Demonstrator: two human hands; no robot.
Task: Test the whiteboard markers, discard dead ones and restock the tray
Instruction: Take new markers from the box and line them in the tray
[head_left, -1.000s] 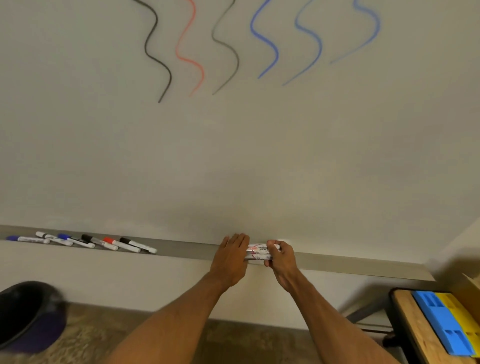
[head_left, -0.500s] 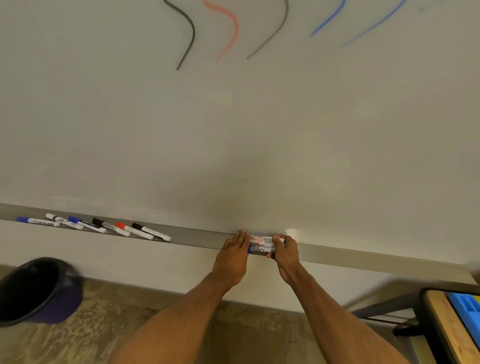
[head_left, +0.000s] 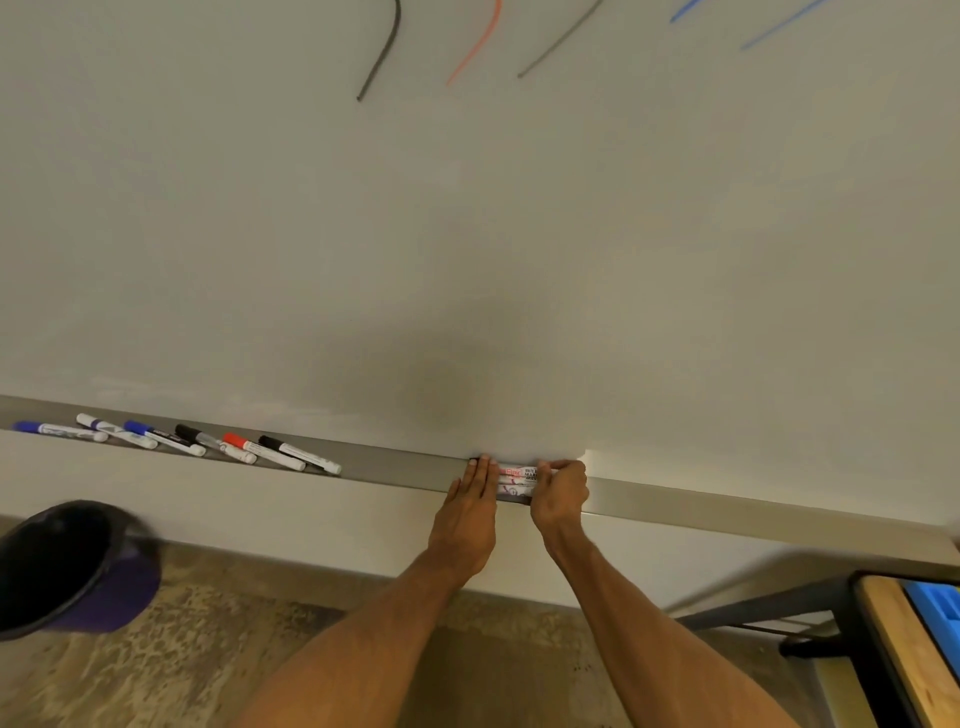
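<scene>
Grey tray (head_left: 405, 470) runs along whiteboard (head_left: 467, 234) bottom edge; free stretch betw. six loose markers (head_left: 244, 446) near its left end and the hands, more bare tray to the right. At tray's mid part lies marker bundle (head_left: 514, 480): left hand (head_left: 467, 514), fingers straight, presses its left end; right hand (head_left: 558, 493) curls round its right end.

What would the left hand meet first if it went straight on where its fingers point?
Probably the whiteboard. The left hand lies across the tray beside the bundle of markers, fingers straight toward the board, with nothing between; depth there is unclear.
</scene>
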